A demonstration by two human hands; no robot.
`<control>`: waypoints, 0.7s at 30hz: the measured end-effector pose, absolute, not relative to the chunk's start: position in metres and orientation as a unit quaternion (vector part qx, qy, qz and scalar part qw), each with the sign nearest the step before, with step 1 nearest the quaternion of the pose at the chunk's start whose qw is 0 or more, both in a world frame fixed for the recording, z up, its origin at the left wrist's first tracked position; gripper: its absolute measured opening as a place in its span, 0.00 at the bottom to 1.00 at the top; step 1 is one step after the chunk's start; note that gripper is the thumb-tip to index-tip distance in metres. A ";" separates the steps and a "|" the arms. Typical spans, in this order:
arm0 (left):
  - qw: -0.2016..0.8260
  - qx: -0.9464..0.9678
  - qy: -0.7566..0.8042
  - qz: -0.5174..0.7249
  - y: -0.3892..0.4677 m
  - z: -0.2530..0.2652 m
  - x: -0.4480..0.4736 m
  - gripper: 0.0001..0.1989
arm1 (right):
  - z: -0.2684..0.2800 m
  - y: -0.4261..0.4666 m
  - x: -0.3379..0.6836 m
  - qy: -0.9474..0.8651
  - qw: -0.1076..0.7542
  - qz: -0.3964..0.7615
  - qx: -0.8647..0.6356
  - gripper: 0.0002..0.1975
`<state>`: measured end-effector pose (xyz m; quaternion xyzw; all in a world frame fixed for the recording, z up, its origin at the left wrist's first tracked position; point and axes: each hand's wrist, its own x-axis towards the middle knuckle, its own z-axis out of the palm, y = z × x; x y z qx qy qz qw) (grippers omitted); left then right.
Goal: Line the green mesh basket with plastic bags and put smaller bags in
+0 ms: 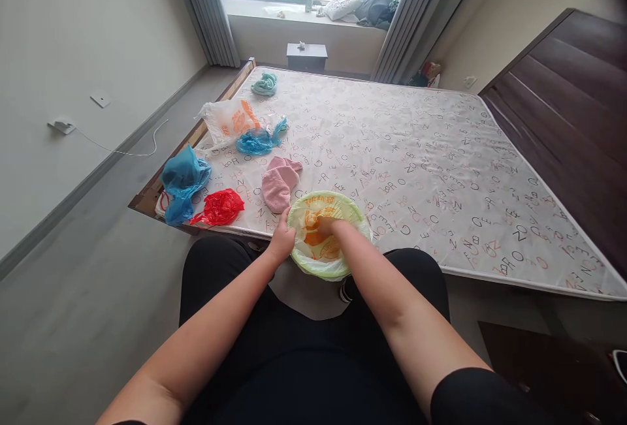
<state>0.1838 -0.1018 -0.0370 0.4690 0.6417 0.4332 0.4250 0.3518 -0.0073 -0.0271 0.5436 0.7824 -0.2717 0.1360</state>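
A light green wastebasket (296, 200) stands between my knees at the bed's edge. It is lined with a thin plastic bag (326, 252) with orange print, folded over the rim. My left hand (284, 240) is closed on the left side of the rim, thumb up, pinching the bag's edge there. Down inside the basket is my right hand (325, 224), against the bag's printed inner wall; its fingers are mostly hidden. A pink cloth (281, 185) lies on the mattress just beyond my left hand.
On the mattress (392, 164) lie a red bag (223, 206), blue bags (185, 180) (255, 141), a white bag with orange print (230, 119) and a teal cloth (265, 84). A dark headboard (563, 118) rises at right. A small nightstand (307, 53) stands beneath the window.
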 end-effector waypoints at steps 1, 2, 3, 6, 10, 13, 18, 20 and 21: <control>0.428 0.465 0.642 0.433 -0.102 -0.037 0.184 0.39 | -0.025 -0.007 0.351 0.782 0.147 -0.279 0.537 0.18; 0.435 0.460 0.643 0.432 -0.101 -0.037 0.183 0.39 | -0.021 -0.007 0.351 0.780 0.167 -0.290 0.528 0.19; 0.445 0.454 0.641 0.430 -0.100 -0.038 0.181 0.39 | -0.015 -0.009 0.352 0.783 0.177 -0.299 0.516 0.19; 0.491 0.440 0.617 0.430 -0.090 -0.041 0.170 0.40 | 0.007 -0.021 0.368 0.830 0.097 -0.291 0.466 0.17; 0.507 0.417 0.636 0.406 -0.070 -0.039 0.130 0.37 | 0.030 -0.056 0.427 0.839 -0.184 -0.235 0.455 0.16; 0.417 0.449 0.712 0.343 -0.054 -0.039 0.076 0.31 | 0.029 -0.086 0.483 0.803 -0.309 -0.147 0.488 0.14; 0.251 0.479 0.829 0.141 -0.032 -0.051 -0.018 0.37 | 0.003 -0.123 0.555 0.770 -0.302 -0.141 0.544 0.13; 0.220 0.482 0.842 0.101 -0.028 -0.056 -0.041 0.40 | -0.008 -0.130 0.569 0.741 -0.300 -0.154 0.580 0.13; 0.216 0.470 0.852 0.081 -0.027 -0.058 -0.049 0.41 | -0.012 -0.131 0.572 0.729 -0.298 -0.161 0.595 0.13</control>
